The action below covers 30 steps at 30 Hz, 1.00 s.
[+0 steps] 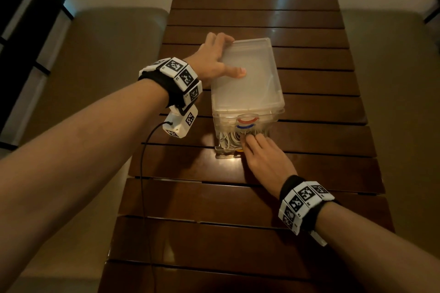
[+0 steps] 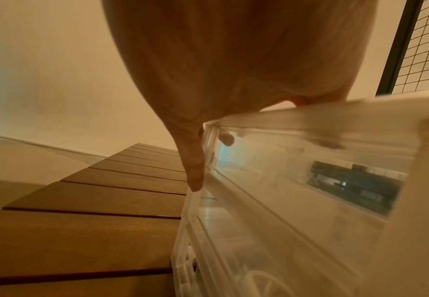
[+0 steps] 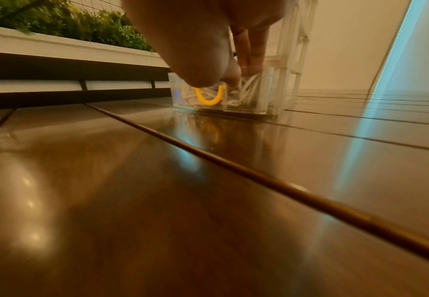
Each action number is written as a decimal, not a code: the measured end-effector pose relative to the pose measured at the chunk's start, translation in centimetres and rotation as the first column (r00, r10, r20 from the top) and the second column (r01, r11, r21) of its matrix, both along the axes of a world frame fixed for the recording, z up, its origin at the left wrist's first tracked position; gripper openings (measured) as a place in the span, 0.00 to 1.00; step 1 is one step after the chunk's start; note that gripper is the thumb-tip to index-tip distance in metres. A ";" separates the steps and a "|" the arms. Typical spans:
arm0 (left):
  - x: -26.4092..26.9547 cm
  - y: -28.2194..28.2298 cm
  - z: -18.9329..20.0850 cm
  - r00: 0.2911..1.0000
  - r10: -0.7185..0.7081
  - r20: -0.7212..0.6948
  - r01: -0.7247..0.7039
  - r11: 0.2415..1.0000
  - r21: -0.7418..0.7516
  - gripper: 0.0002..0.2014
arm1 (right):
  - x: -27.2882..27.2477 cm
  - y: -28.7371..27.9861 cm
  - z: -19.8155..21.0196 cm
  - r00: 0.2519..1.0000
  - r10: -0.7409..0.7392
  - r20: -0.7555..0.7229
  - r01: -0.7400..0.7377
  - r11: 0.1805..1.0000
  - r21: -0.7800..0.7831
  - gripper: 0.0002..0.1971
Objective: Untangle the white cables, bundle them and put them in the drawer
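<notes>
A clear plastic drawer unit (image 1: 252, 88) stands on the slatted wooden table (image 1: 226, 200). Its bottom drawer (image 1: 222, 149), with a yellow handle (image 3: 208, 101), is pulled out a little. White cables (image 1: 227, 140) lie coiled in that drawer. My left hand (image 1: 214, 59) holds the unit's top far-left corner, thumb flat on the lid and fingers wrapped over the edge. One of its fingers (image 2: 194, 172) runs down the side wall (image 2: 297, 180). My right hand (image 1: 262, 152) reaches into the drawer and its straight fingers (image 3: 250, 60) press on the cables (image 3: 249, 88).
Red and blue handles (image 1: 246, 122) mark the upper drawers. A thin black wire (image 1: 142, 173) hangs from my left wrist across the table's left edge. Padded benches (image 1: 107, 54) flank the table on both sides. Green plants (image 3: 81, 26) stand behind a rail.
</notes>
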<state>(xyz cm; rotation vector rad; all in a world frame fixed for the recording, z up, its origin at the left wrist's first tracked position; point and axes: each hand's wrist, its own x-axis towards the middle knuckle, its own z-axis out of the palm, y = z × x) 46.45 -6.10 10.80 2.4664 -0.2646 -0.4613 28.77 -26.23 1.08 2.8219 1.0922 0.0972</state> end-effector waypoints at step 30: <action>-1.8 0.0 0.0 0.995 0.076 -0.057 -0.088 0.966 -0.243 0.50 | 3.1 -2.5 0.0 0.676 -0.163 -0.719 0.698 0.454 0.554 0.37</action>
